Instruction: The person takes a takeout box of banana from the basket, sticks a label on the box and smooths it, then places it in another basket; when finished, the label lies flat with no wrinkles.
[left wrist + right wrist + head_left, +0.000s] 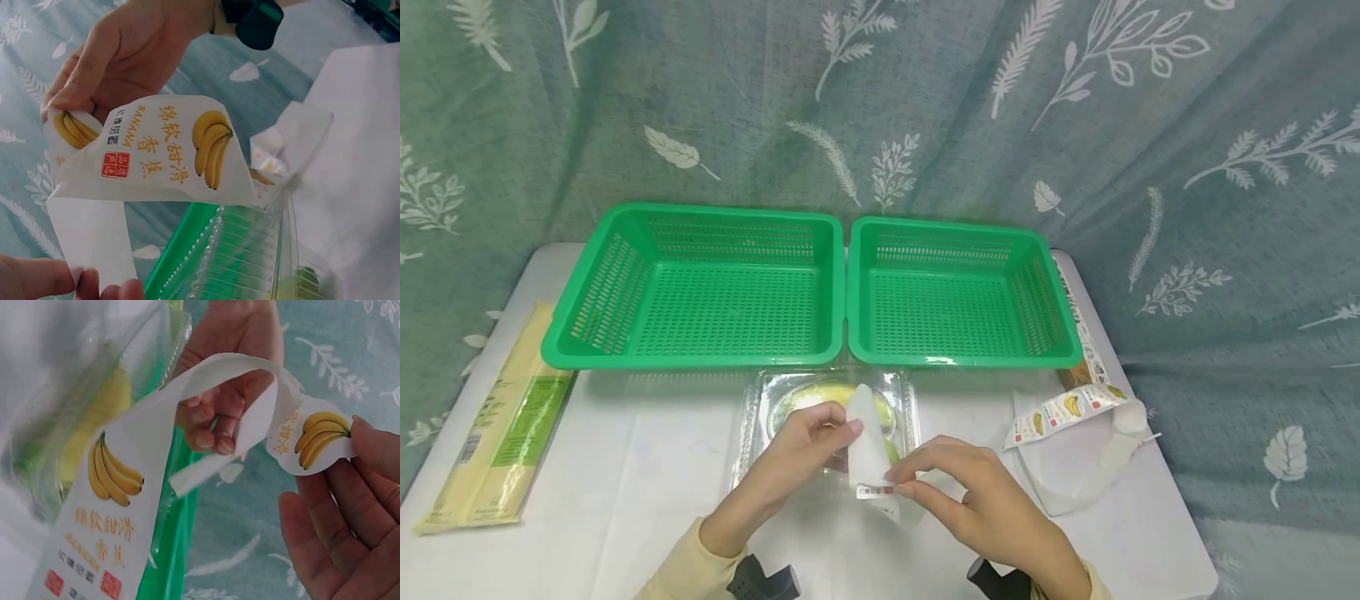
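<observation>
In the head view my left hand [808, 442] pinches the upper end of a white paper strip [868, 442] between thumb and fingers. My right hand [977, 492] pinches its lower, printed end. The right wrist view shows a banana sticker [322, 434] between the right thumb and fingers. Close to the left wrist camera, a paper piece with banana pictures and lettering [156, 153] hangs below the right hand. Under the hands lies a clear plastic box [760, 408] with yellow and green contents, partly hidden by the left hand and the strip.
Two green baskets [700, 362] [962, 361] stand side by side behind the box. A long pale yellow packet [505, 425] lies at the left. To the right curls a banana-sticker strip [1075, 408], near a printed packet [1078, 333] partly behind the right basket.
</observation>
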Available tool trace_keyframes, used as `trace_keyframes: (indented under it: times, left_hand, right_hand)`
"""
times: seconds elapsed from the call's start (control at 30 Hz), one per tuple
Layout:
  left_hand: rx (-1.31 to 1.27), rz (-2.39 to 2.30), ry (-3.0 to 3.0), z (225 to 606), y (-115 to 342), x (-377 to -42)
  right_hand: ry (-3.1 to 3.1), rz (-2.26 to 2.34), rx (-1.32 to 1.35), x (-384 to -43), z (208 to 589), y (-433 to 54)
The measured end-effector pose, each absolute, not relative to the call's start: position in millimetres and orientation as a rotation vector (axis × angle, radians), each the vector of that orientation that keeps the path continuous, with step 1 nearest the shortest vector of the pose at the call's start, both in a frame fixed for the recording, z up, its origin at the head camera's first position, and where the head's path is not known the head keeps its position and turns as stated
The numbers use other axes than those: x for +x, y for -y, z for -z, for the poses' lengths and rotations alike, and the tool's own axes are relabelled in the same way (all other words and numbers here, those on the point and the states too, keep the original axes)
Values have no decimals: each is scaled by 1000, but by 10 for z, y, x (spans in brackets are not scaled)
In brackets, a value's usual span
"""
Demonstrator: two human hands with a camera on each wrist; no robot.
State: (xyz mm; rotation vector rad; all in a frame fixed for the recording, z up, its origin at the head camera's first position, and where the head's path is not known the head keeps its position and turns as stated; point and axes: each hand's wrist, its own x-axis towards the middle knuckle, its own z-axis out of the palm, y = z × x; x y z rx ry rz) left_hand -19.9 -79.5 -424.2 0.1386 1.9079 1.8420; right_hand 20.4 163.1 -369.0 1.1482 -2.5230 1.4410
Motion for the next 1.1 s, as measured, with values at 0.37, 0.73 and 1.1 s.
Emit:
trace_keyframes:
  times: [0.37,0.73,1.1]
  left_hand:
    - [68,-1787,-1955,4254,786,-204]
    - [207,-1863,-1720,4194,619,-219]
    - [228,-1811,-1721,4156,151,-124]
  right_hand:
    - [2564,-1522,1052,203,3599,-1798]
    - [2574,-1463,801,163,3562,-1984]
    - [2479,-1447,646,112,3482,-2216]
